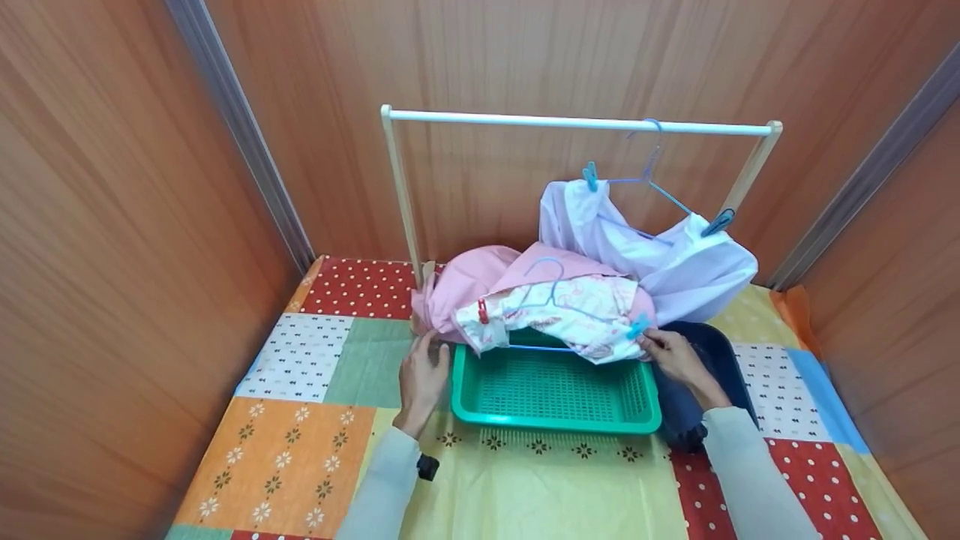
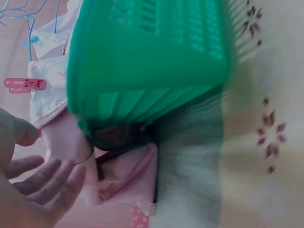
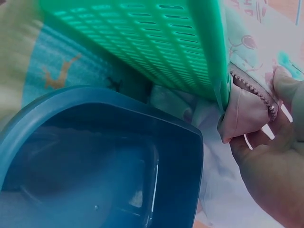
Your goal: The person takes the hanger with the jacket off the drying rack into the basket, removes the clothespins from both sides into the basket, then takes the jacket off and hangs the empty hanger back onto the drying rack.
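Observation:
A white printed cloth (image 1: 592,292) with pink fabric (image 1: 480,274) behind it lies draped over the back of a green basket (image 1: 555,429). On it rests a blue hanger (image 1: 553,289), with a red clothespin (image 1: 482,310) at the left and a light-blue clothespin (image 1: 638,325) at the right. My right hand (image 1: 679,361) pinches the cloth's right corner beside the light-blue clothespin; the right wrist view shows thumb and fingers around its trimmed edge (image 3: 254,90). Fingers spread, my left hand (image 1: 424,379) is beside the basket's left rim, near the pink fabric, and holds nothing.
Behind stands a rack with a white bar (image 1: 517,120). A pale lavender garment (image 1: 675,266) hangs from it on another hanger with two clothespins. A dark blue basin (image 3: 99,95) sits right of the basket. Wooden panels (image 1: 112,225) enclose the patchwork-covered surface (image 1: 300,480).

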The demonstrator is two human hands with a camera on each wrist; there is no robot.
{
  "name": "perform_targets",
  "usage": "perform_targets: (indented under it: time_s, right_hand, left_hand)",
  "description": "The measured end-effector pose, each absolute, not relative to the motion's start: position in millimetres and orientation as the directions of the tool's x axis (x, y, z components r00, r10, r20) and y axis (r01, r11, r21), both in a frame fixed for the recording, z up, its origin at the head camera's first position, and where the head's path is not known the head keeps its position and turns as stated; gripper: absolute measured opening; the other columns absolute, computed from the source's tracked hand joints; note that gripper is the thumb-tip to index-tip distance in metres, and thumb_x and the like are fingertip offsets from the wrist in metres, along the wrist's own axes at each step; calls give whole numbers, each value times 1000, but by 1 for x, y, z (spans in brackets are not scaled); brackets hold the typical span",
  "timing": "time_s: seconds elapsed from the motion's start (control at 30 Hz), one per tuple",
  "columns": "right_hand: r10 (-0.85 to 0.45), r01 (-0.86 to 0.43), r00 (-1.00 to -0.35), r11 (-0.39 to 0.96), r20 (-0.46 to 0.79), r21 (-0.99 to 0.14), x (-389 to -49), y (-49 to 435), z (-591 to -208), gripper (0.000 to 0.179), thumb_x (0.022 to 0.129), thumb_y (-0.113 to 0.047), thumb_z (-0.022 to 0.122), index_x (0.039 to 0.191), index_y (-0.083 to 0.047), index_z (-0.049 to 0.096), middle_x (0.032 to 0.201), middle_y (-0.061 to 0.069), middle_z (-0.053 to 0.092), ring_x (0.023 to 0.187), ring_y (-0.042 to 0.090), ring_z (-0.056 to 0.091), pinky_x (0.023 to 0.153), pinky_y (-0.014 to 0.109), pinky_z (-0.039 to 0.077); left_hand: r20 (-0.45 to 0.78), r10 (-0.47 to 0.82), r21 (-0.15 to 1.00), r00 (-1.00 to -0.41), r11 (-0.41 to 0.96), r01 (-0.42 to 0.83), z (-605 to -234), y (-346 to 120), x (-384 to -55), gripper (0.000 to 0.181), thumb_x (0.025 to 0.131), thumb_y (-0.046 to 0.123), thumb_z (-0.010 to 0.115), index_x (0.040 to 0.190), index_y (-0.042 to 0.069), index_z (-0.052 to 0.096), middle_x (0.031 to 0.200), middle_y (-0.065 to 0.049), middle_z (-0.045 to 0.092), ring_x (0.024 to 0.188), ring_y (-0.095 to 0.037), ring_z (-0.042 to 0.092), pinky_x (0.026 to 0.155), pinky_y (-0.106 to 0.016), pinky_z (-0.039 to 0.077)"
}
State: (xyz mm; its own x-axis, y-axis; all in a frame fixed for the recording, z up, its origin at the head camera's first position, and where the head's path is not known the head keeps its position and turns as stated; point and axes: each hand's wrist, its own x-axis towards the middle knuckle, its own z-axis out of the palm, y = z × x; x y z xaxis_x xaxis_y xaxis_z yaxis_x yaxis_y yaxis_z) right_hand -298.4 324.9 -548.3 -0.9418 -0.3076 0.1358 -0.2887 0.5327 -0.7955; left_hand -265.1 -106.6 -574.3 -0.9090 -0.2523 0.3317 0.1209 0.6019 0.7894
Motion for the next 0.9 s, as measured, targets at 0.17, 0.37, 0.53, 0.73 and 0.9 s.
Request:
perform_targets:
  time_s: [0.17,0.37,0.53,0.73,0.9]
  right_hand:
    - [-269,-269,-953,544,139,-795,-311,333,-568,27,103,-11,48,86,6,60,85,23,62,85,35,69,76,42,59]
    - [-289,-267,-950,544,121,-796,-315,337,-574,32,104,-21,49,82,2,56,79,16,57,81,24,68,76,33,60]
    - [-289,-252,-952,542,104,-802,-314,337,-575,31,104,-21,49,82,0,55,80,12,57,82,17,68,76,32,59]
    - [-284,-248,-953,527,107,-813,-314,338,-574,28,103,-20,50,84,-1,58,84,13,61,83,16,69,76,32,60]
    - [-291,-263,-949,532,119,-805,-314,341,-573,30,103,-23,50,84,-1,59,83,15,63,84,23,70,77,39,59]
  left_hand:
    - [477,-108,693,-872,656,298,-560,-108,-278,31,94,14,65,125,7,66,125,-11,68,117,-28,64,99,-44,52]
    - [501,24,609,-865,701,371,-549,-104,-293,33,93,15,67,126,11,67,125,-8,69,119,-24,63,100,-40,52]
    - [495,74,554,-866,741,380,-548,-102,-301,31,92,17,69,123,11,69,120,-7,71,116,-24,65,101,-41,51]
    - [424,144,530,-894,761,374,-553,-100,-306,31,94,16,67,124,11,69,120,-7,72,114,-24,67,99,-42,52]
    - [389,144,547,-910,759,353,-552,-99,-309,28,95,14,65,122,13,70,117,-7,73,107,-22,70,95,-41,55]
